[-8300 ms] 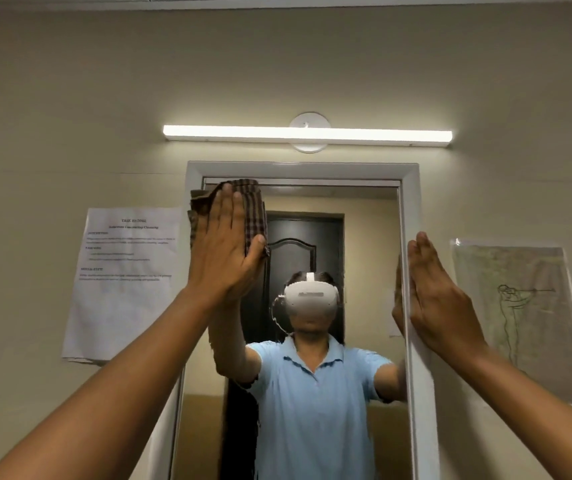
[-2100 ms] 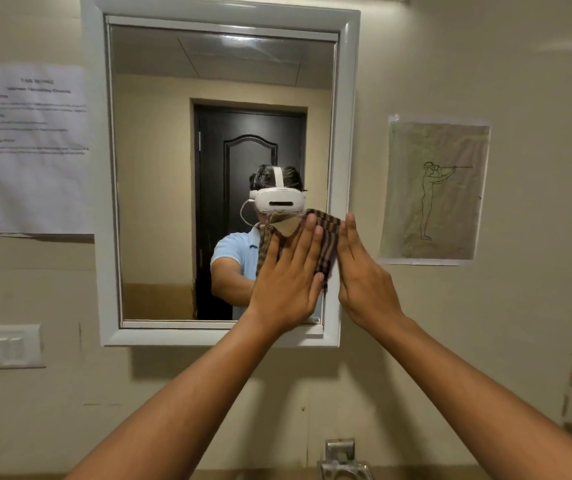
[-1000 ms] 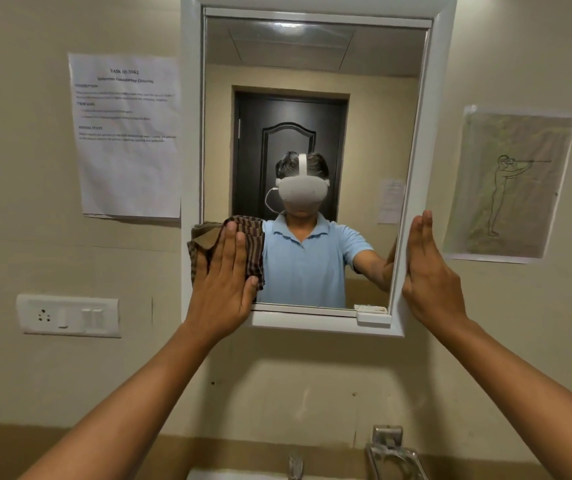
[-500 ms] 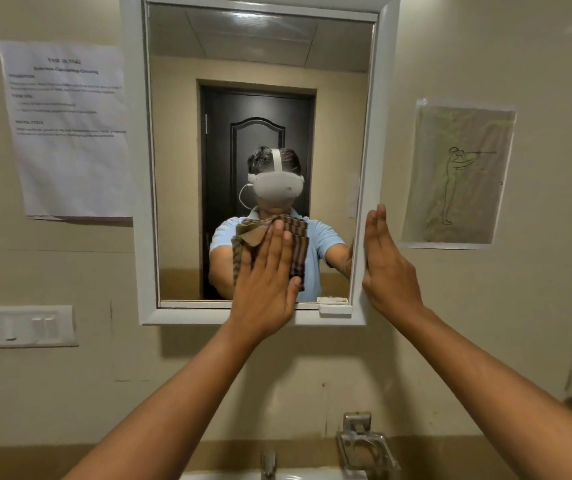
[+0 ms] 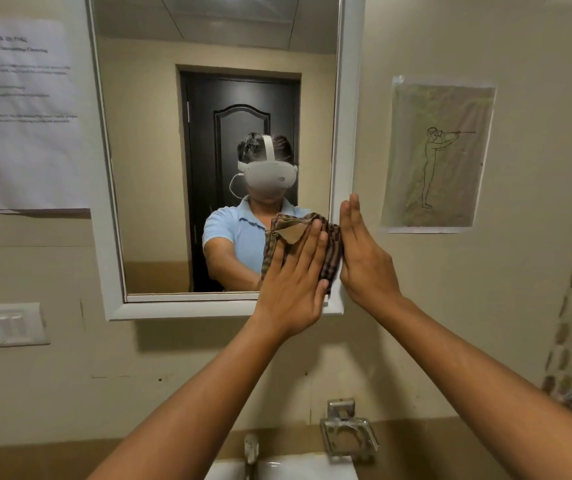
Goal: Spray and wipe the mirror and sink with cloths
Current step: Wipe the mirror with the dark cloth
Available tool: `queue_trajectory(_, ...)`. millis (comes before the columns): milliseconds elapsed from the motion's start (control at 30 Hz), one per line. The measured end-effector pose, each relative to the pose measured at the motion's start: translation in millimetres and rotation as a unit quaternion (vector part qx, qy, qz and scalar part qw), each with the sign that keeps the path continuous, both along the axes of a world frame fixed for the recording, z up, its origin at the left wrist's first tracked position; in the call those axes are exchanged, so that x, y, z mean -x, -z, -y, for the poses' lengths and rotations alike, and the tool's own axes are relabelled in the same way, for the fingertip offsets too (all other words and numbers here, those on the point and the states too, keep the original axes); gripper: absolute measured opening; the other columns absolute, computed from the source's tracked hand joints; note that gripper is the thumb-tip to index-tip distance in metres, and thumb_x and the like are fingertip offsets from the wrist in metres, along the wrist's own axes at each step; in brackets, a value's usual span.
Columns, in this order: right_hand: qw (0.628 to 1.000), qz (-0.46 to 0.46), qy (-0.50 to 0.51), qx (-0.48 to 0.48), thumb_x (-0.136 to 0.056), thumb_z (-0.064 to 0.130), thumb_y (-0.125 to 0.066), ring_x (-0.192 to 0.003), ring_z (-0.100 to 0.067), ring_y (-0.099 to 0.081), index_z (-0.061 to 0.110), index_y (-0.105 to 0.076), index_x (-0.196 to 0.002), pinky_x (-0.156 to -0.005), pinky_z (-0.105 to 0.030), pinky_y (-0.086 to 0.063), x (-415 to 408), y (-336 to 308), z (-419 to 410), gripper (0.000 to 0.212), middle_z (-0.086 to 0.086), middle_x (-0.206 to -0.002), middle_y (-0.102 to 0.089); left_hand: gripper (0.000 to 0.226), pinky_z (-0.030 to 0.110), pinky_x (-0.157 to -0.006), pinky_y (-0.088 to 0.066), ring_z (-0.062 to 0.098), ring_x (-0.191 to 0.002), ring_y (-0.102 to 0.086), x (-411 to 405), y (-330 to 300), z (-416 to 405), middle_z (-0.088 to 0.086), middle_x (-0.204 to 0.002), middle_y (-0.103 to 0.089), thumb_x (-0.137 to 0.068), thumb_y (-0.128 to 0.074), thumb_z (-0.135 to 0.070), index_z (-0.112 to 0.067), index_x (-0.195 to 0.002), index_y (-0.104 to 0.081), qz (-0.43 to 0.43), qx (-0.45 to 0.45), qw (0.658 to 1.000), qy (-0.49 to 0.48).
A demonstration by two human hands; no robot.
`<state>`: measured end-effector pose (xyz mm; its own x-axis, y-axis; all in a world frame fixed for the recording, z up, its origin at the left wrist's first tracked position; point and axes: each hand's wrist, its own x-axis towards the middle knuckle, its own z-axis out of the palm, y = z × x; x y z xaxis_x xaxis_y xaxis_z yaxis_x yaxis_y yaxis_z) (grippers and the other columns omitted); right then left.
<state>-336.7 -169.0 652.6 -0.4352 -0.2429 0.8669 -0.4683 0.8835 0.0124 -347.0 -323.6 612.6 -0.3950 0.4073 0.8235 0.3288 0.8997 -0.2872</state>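
Mirror (image 5: 159,174) glass free across left and upper area; cloth (image 5: 329,258) jammed at lower right corner, against white frame. Left hand (image 5: 295,285) flat, fingers straight, pressing cloth to glass. Right hand (image 5: 364,261) flat, fingers together, edge-on against frame's right side, just beside cloth. Cloth brown checked, folded, one corner flipped over. Sink (image 5: 288,467) below at bottom edge, tap (image 5: 251,450) behind it

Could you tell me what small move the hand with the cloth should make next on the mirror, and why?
Probably a sweep back leftward along the bottom strip of glass. The left hand presses the checked cloth flat at the lower right corner of the mirror, hard against the white frame that the right hand steadies, so there is no glass left to its right.
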Motion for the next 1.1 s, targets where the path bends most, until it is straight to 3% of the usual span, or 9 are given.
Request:
queue_trajectory(133, 1.000, 0.000, -0.002, 0.007, -0.089, 0.028, -0.019, -0.096, -0.032, -0.063, 0.011, -0.005, -0.156, -0.055, -0.025, -0.033, 0, 2, 2, 0.071, -0.004, -0.164, 0.001, 0.075, 0.045, -0.123, 0.004, 0.022, -0.154, 0.002, -1, 3, 4, 0.011, -0.166, 0.001, -0.097, -0.039, -0.035, -0.006, -0.157, -0.007, -0.004, 0.006, 1.000, 0.000)
queue_trajectory(200, 1.000, -0.007, 0.002, 0.010, -0.089, 0.015, -0.030, -0.090, -0.031, -0.063, 0.012, -0.004, -0.156, -0.052, -0.026, -0.033, 3, 3, 2, 0.072, -0.004, -0.164, 0.002, 0.074, 0.044, -0.123, 0.004, 0.021, -0.154, 0.001, -1, 3, 8, 0.010, -0.166, 0.001, -0.097, -0.040, -0.035, -0.007, -0.157, -0.006, -0.004, 0.011, 1.000, 0.001)
queue_trajectory(300, 1.000, -0.004, 0.018, 0.010, -0.080, -0.007, -0.045, -0.071, -0.026, -0.056, 0.013, -0.002, -0.156, -0.046, -0.022, -0.026, 6, 4, 3, 0.089, -0.002, -0.164, 0.004, 0.074, 0.044, -0.124, 0.002, 0.021, -0.154, 0.002, -3, 5, 20, 0.009, -0.166, 0.002, -0.097, -0.039, -0.034, -0.008, -0.158, -0.006, 0.003, 0.004, 1.000, 0.002)
queue_trajectory(400, 0.999, 0.014, 0.027, 0.017, -0.075, -0.013, -0.046, -0.057, -0.019, -0.041, 0.012, -0.002, -0.156, -0.045, -0.017, -0.016, 4, 6, 6, 0.096, -0.002, -0.164, 0.005, 0.073, 0.043, -0.123, 0.006, 0.021, -0.154, 0.003, -4, 8, 32, 0.010, -0.166, 0.000, -0.097, -0.040, -0.034, -0.007, -0.157, -0.009, -0.003, -0.004, 1.000, -0.008)
queue_trajectory(500, 0.999, 0.025, 0.030, 0.024, -0.075, -0.013, -0.047, -0.055, -0.022, -0.043, 0.014, 0.000, -0.156, -0.044, -0.019, -0.018, 4, 8, 7, 0.098, -0.001, -0.164, 0.007, 0.073, 0.043, -0.122, 0.007, 0.022, -0.154, 0.004, -5, 8, 43, 0.011, -0.166, 0.000, -0.097, -0.038, -0.034, -0.007, -0.157, -0.008, 0.002, -0.008, 1.000, -0.017)
queue_trajectory(700, 0.998, 0.028, 0.037, 0.037, -0.082, -0.007, -0.055, -0.064, -0.027, -0.052, 0.012, 0.003, -0.156, -0.043, -0.017, -0.017, 4, 10, 12, 0.096, -0.005, -0.164, 0.007, 0.074, 0.047, -0.123, 0.000, 0.022, -0.154, 0.003, -7, 14, 88, 0.010, -0.166, -0.001, -0.097, -0.040, -0.035, -0.007, -0.157, -0.008, 0.005, -0.002, 0.999, -0.033)
queue_trajectory(867, 0.997, 0.017, 0.052, 0.052, -0.086, -0.002, -0.051, -0.090, -0.038, -0.062, 0.014, 0.003, -0.156, -0.044, -0.019, -0.022, 5, 10, 15, 0.090, 0.001, -0.163, 0.009, 0.073, 0.053, -0.122, -0.013, 0.022, -0.154, 0.004, -8, 16, 134, 0.011, -0.166, 0.001, -0.098, -0.038, -0.036, -0.007, -0.157, -0.005, 0.023, 0.000, 0.999, -0.042)
queue_trajectory(1000, 0.997, 0.008, 0.062, 0.048, -0.083, 0.021, -0.023, -0.117, -0.040, -0.056, 0.013, -0.001, -0.156, -0.054, -0.026, -0.032, -1, 8, 21, 0.077, 0.004, -0.161, 0.010, 0.073, 0.050, -0.123, -0.005, 0.024, -0.154, 0.002, -11, 16, 172, 0.011, -0.166, 0.001, -0.098, -0.037, -0.035, -0.006, -0.157, -0.005, 0.030, 0.004, 0.997, -0.065)
queue_trajectory(1100, 0.996, -0.006, 0.066, 0.053, -0.085, 0.012, -0.032, -0.124, -0.039, -0.052, 0.012, -0.002, -0.156, -0.055, -0.026, -0.032, 0, 9, 23, 0.077, -0.001, -0.163, 0.005, 0.073, 0.047, -0.123, 0.001, 0.024, -0.154, 0.002, -15, 16, 198, 0.011, -0.166, 0.003, -0.097, -0.033, -0.036, -0.007, -0.157, -0.004, 0.035, -0.007, 0.997, -0.075)
